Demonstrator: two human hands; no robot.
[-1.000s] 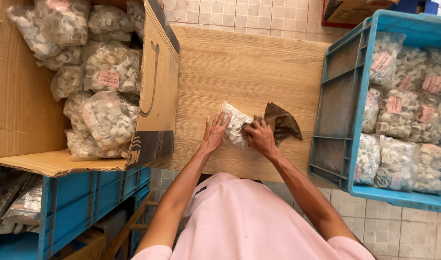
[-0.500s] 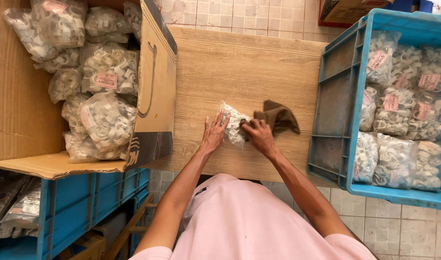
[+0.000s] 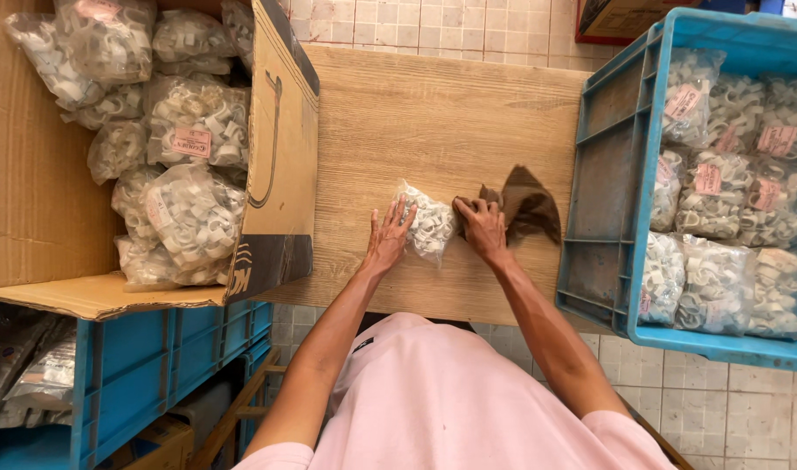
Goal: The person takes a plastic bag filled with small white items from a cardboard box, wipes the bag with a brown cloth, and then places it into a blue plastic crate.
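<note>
Landmark: the wooden table (image 3: 433,104), taken here as the reference for every place.
Your left hand (image 3: 388,237): lay near the table's front edge, fingers spread flat, fingertips pressing the left end of the clear bag of white clips (image 3: 426,224); open, clasping nothing.
Bag: rested on the table near its middle front, between your two hands; its long axis ran roughly front to back, slightly slanted.
Your right hand (image 3: 483,226): sat just right of the bag, fingers curled closed around the brown cloth (image 3: 527,204), knuckles touching the bag's right side.
Key relation: the bag lay right of your left hand and left of your right; both hands touched it, the left one flat upon it.
Cardboard box (image 3: 281,148): overlapped the table's left edge, full of like bags.
Blue crate (image 3: 603,174): stood at the table's right edge, holding more bags.
</note>
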